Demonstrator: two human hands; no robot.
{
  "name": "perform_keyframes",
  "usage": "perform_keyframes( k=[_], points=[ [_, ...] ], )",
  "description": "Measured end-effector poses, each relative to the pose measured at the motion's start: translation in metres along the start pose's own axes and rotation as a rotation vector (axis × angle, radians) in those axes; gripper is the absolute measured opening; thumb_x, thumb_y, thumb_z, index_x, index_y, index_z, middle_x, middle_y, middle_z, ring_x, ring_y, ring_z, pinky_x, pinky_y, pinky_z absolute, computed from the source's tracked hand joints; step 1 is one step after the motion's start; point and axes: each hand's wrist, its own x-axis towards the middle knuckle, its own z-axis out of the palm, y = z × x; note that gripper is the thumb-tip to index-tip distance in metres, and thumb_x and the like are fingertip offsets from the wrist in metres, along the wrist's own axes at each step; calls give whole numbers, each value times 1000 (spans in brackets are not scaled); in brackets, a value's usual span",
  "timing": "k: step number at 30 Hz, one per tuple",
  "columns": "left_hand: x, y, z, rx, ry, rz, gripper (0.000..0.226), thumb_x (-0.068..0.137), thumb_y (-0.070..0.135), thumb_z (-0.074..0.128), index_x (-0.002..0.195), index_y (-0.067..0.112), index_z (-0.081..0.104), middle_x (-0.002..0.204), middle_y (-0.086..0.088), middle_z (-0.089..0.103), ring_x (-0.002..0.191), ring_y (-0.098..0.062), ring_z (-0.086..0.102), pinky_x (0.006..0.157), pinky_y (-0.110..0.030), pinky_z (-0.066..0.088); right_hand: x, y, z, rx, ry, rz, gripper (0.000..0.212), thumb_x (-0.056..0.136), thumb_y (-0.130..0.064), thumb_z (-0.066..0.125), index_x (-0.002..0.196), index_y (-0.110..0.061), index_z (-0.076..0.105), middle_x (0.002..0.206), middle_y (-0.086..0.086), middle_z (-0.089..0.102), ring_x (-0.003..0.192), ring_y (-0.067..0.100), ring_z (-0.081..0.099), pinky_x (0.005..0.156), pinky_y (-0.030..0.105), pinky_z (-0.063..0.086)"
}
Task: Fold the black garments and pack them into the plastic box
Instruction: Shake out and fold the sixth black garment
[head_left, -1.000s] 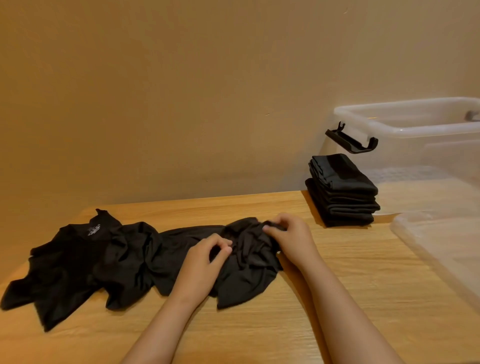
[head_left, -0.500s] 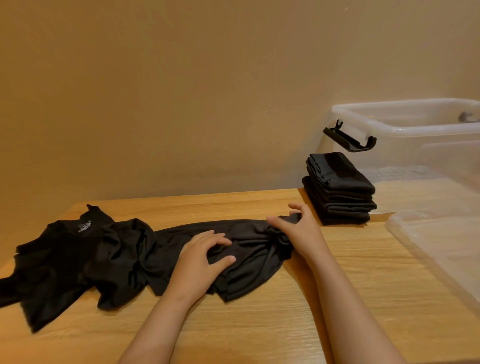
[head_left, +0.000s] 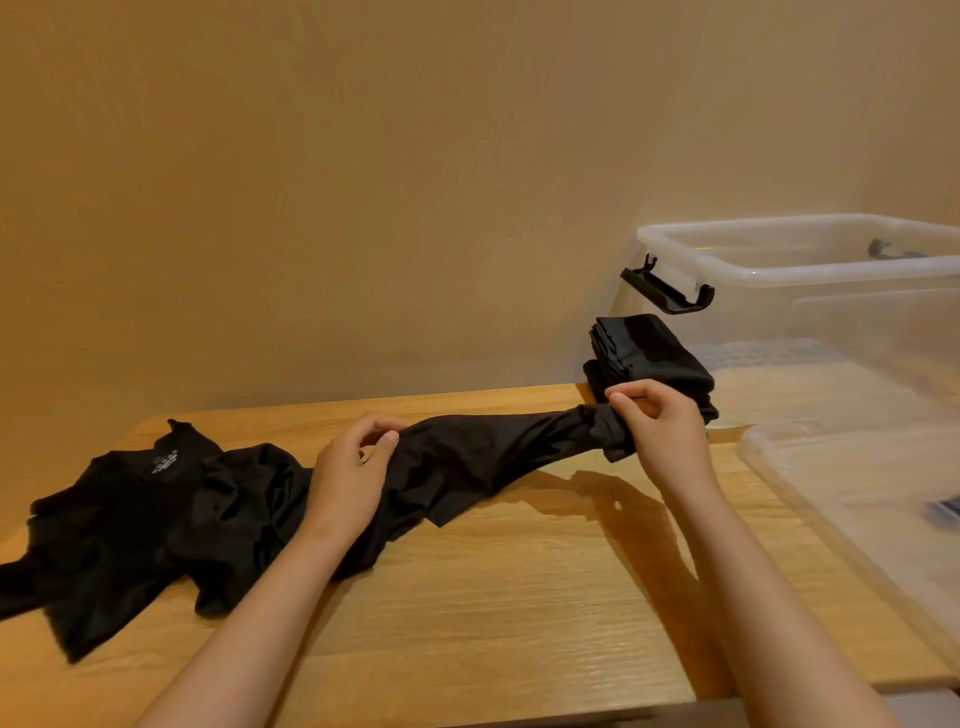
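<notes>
A black garment (head_left: 483, 457) stretches across the wooden table (head_left: 519, 597) between my hands. My right hand (head_left: 660, 423) grips its bunched right end, lifted just above the table in front of the folded stack (head_left: 652, 358). My left hand (head_left: 350, 470) pinches the cloth near its middle. Another black garment (head_left: 119, 525) with a neck label lies crumpled at the table's left end, touching the stretched one. The clear plastic box (head_left: 810, 270) stands at the back right, with nothing visible inside it.
A black latch (head_left: 667, 291) hangs off the box's left side. The clear lid (head_left: 862, 499) lies flat at the right, overhanging the table edge. A tan wall runs right behind the table. The table's front edge is near my forearms.
My right hand has pulled the garment's end to the right and upward, up to the folded stack, drawing the cloth out long. My left hand shifted slightly right and now pinches the fabric.
</notes>
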Motion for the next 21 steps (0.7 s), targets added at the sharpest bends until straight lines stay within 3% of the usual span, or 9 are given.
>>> perform_keyframes(
  k=[2,4,5,7,9,11,14,18,21],
  points=[
    [-12,13,8,140,27,168,16,92,35,61,109,34,60,111,21,57,111,-2,48,92,-27,39,-1,-5,-2,23,-11,1,13,94,-16,60,102,-15,69,92,0,71,88,12,67,76,30,58],
    [-31,22,23,340,-147,379,34,84,48,66,115,37,57,119,23,52,116,2,43,101,-27,34,-5,-7,-3,119,-55,48,12,92,-12,61,103,-13,67,92,4,71,81,10,69,66,19,56],
    [-40,22,32,436,-264,415,42,82,54,65,120,39,54,125,24,48,121,3,39,107,-27,30,-8,-6,-3,169,-79,72,13,91,-12,63,104,-13,67,94,5,71,80,8,70,65,15,54],
    [-48,12,46,541,-371,342,56,83,61,61,132,38,46,135,24,39,131,2,31,112,-26,20,-14,-1,-1,132,-141,72,21,88,-19,67,109,-16,65,103,1,70,89,5,67,75,18,55],
    [-44,1,51,468,-302,275,49,87,54,60,131,33,50,132,21,44,129,-1,36,109,-24,24,-20,5,4,-82,-293,53,42,82,-32,73,121,-24,60,120,-11,61,109,4,57,94,27,50],
    [-38,-5,50,382,-218,249,34,92,39,61,124,28,55,121,17,52,120,-2,45,101,-20,34,-30,11,12,-317,-454,35,56,80,-34,75,131,-28,55,126,-16,52,118,5,48,100,30,43],
    [-30,-11,44,408,-214,272,21,94,26,61,115,24,59,110,12,56,109,-4,50,94,-23,43,-39,24,22,-537,-411,-91,32,87,-23,69,119,-22,66,120,-4,64,110,13,57,93,27,46],
    [-22,-16,19,543,-259,299,6,94,21,60,97,26,60,97,13,59,99,-7,55,84,-25,47,-37,26,16,-366,-292,-74,8,94,-20,59,97,-20,66,93,-3,65,89,12,60,74,23,49],
    [-9,0,-6,442,-249,226,7,98,25,55,91,27,56,90,10,61,87,-10,57,77,-32,50,-25,7,9,-166,-232,-13,12,98,-17,51,101,-15,61,93,-1,62,90,13,59,76,28,51]
  ],
)
